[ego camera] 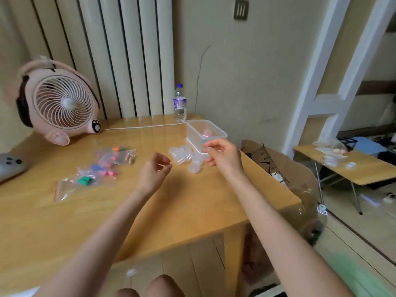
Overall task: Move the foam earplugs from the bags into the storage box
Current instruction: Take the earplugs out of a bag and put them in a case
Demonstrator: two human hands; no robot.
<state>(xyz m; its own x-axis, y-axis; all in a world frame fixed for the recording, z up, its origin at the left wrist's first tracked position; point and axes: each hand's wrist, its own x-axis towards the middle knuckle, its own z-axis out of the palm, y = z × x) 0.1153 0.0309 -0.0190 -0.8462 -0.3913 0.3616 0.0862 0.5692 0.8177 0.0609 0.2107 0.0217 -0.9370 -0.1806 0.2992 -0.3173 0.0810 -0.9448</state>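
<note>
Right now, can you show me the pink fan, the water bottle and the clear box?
pink fan (pixel 64 101): head view, centre of its grille.
water bottle (pixel 179 103): head view, on its purple label.
storage box (pixel 193 135): head view, on its near wall.

One fan (pixel 64 101), one water bottle (pixel 179 103), one storage box (pixel 194 133), perhaps five zip bags (pixel 64 189)

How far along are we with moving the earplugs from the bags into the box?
Done: a few pinkish earplugs already lie in the clear storage box. In hand: the right hand is at the box's near side and the left hand hovers over mid-table, but I cannot tell whether either holds anything. Left: several bags on the table have coloured earplugs inside, so most of the job remains.
</note>
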